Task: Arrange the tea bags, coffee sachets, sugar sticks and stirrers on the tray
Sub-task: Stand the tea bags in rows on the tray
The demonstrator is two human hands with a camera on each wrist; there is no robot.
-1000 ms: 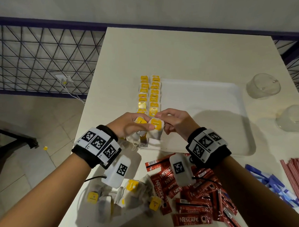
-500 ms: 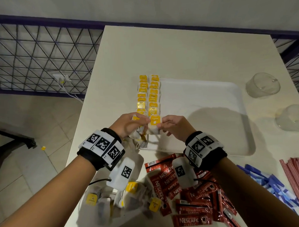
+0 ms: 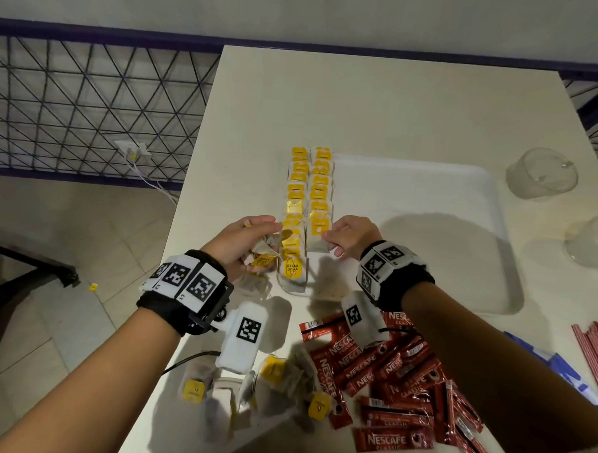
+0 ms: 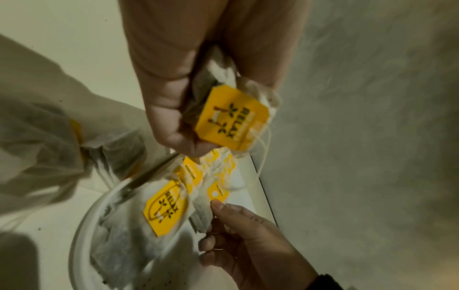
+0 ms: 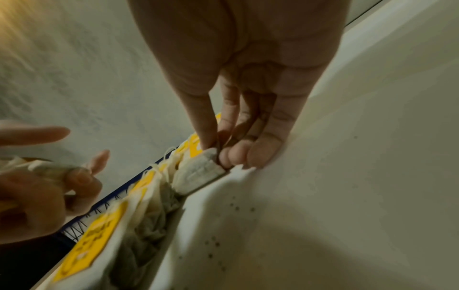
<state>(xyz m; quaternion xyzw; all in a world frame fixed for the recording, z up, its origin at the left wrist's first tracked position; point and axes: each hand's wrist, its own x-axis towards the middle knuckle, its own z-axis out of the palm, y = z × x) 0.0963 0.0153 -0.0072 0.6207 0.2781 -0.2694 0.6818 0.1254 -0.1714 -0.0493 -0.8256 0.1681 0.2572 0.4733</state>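
Two columns of yellow-tagged tea bags (image 3: 309, 189) lie along the left edge of the white tray (image 3: 410, 231). My left hand (image 3: 245, 244) hovers just left of the near end of the columns and grips a bunch of tea bags (image 4: 231, 119), one showing a "RELAX" tag. My right hand (image 3: 345, 237) pinches the corner of the nearest tea bag (image 5: 201, 166) in the right column between thumb and fingers. Another RELAX-tagged tea bag (image 3: 290, 270) lies at the near end of the left column.
Loose tea bags (image 3: 266, 389) and red coffee sachets (image 3: 386, 384) are piled at the table's front. Blue sugar sticks (image 3: 565, 371) and red stirrers (image 3: 593, 348) lie at the right. Two glass cups (image 3: 541, 173) (image 3: 595, 239) stand right of the tray.
My hands have moved apart. The tea bag that my right hand held now lies at the near end of the right column, and the left hand has drawn left with its bunch.
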